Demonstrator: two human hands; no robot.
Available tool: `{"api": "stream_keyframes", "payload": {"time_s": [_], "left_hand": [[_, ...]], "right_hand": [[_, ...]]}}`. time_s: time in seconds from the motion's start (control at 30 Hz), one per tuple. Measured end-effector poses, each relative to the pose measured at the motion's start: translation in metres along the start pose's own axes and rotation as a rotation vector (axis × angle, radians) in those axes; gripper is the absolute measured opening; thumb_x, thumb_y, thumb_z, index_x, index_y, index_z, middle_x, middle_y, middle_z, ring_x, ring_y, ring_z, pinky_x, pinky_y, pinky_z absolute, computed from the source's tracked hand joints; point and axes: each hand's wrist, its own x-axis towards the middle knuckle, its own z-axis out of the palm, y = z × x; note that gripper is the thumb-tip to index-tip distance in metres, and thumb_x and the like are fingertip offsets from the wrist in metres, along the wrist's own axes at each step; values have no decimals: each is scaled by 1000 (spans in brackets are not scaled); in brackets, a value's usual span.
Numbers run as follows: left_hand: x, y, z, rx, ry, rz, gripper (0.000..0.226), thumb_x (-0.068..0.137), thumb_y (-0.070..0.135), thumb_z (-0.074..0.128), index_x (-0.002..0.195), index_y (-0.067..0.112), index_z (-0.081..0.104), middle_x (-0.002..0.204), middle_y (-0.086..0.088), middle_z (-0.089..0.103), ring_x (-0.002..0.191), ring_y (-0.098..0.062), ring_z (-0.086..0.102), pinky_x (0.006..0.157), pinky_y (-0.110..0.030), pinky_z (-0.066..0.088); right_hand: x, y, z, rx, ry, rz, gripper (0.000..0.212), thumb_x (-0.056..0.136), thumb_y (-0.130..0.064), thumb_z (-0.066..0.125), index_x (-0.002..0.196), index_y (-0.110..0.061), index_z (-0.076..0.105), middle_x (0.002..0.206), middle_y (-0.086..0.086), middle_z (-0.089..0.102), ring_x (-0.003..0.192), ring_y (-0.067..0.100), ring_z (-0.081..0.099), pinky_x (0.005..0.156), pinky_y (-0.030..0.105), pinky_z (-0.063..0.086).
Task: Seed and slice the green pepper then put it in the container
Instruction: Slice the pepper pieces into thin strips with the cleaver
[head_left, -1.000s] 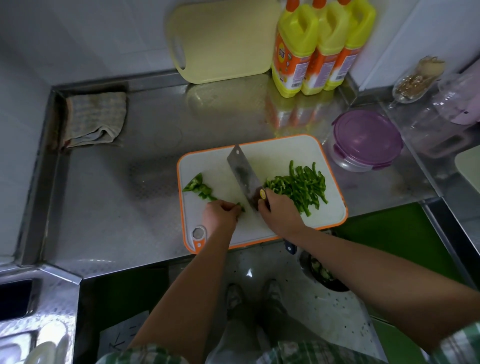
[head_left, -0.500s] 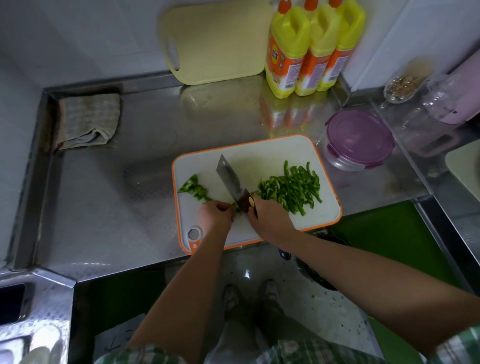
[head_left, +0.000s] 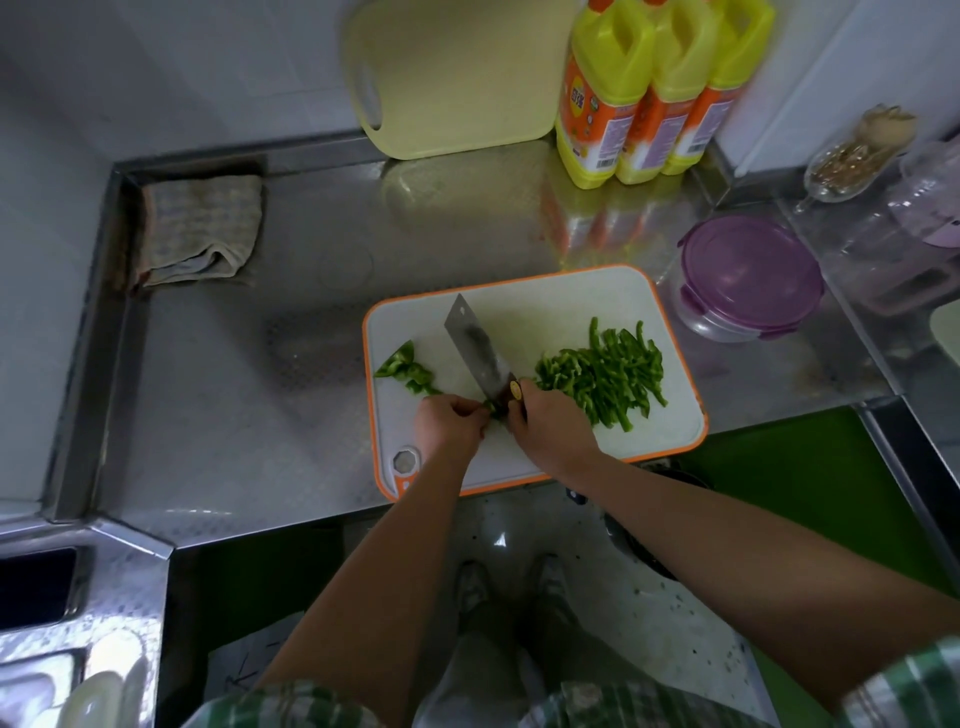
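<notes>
On the board (head_left: 545, 312), right hand (head_left: 553, 423) grips cleaver (head_left: 475, 345) (left hand (head_left: 449, 421): pepper (head_left: 488, 407), seemingly).

Green-and-white check it was, a short-sleeved shirt (head_left: 280, 709) showing along the bottom edge, with the right sleeve (head_left: 909, 686) in the same pattern out at the corner. Both forearms were bare from there to the left hand (head_left: 452, 423) and the right hand (head_left: 550, 431). Below came grey trousers (head_left: 483, 675), and under them a pair of pale, dull-toned shoes (head_left: 472, 587).
</notes>
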Motion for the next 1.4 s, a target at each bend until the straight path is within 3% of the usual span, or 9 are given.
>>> {"api": "stream_keyframes", "payload": {"time_s": [0.27, 0.53, 0.7, 0.83, 0.97, 1.1, 1.27, 1.4], "left_hand": [[-1, 6, 9, 57, 26, 13, 6, 80, 15, 72, 79, 10, 75, 76, -9, 73, 76, -24, 68, 72, -34, 58], [-2, 11, 16, 41, 22, -12, 15, 78, 18, 78, 90, 10, 77, 85, -10, 74, 83, -25, 69, 75, -34, 58], [0, 17, 15, 3, 17, -90, 12, 77, 17, 76, 86, 10, 78, 82, -11, 74, 81, -25, 70, 69, -27, 55], [0, 19, 15, -20, 34, -133, 12, 74, 20, 77, 80, 10, 78, 79, -11, 74, 80, -26, 71, 75, -34, 59], [-1, 18, 15, -62, 35, -165, 6, 72, 16, 77, 70, 11, 75, 72, -11, 72, 77, -28, 71, 76, -40, 60], [-1, 15, 13, -91, 47, -173, 26, 73, 17, 79, 52, 22, 65, 67, -11, 71, 75, -28, 71, 77, -39, 60], [-2, 17, 15, -111, 63, -175, 25, 74, 17, 80, 55, 22, 65, 68, -10, 72, 76, -28, 71, 78, -40, 60], [-1, 15, 16, -114, 63, -166, 26, 74, 16, 80, 54, 23, 64, 69, -11, 72, 77, -29, 71, 78, -41, 59]], "right_hand": [[1, 11, -7, 38, -15, 32, 18, 99, -21, 42, 100, -5, 51, 67, 4, 48, 56, 21, 45, 46, 29, 28], [-12, 11, -3, -10, -37, 27, 16, 99, -21, 41, 100, -7, 50, 76, 12, 59, 69, 30, 59, 55, 30, 33], [-4, 11, -6, -18, -24, 28, 19, 100, -22, 40, 102, -7, 50, 74, 9, 56, 69, 30, 59, 53, 29, 31], [3, 12, -5, 0, 27, 62, 21, 101, -23, 40, 105, -6, 51, 77, 11, 59, 66, 28, 57, 51, 30, 32], [4, 11, -3, -3, 23, 81, 19, 100, -23, 40, 101, -7, 50, 66, 2, 46, 57, 22, 46, 47, 29, 28], [2, 13, -9, 52, 20, 46, 16, 100, -22, 40, 97, -8, 48, 59, -4, 38, 48, 15, 38, 42, 26, 21], [-7, 14, -13, 54, 22, -10, 17, 99, -23, 42, 95, -9, 49, 68, 8, 55, 54, 21, 49, 48, 30, 34], [-8, 12, -14, 27, -6, 4, 17, 99, -23, 42, 98, -8, 50, 71, 9, 56, 59, 24, 50, 51, 32, 40]]}}
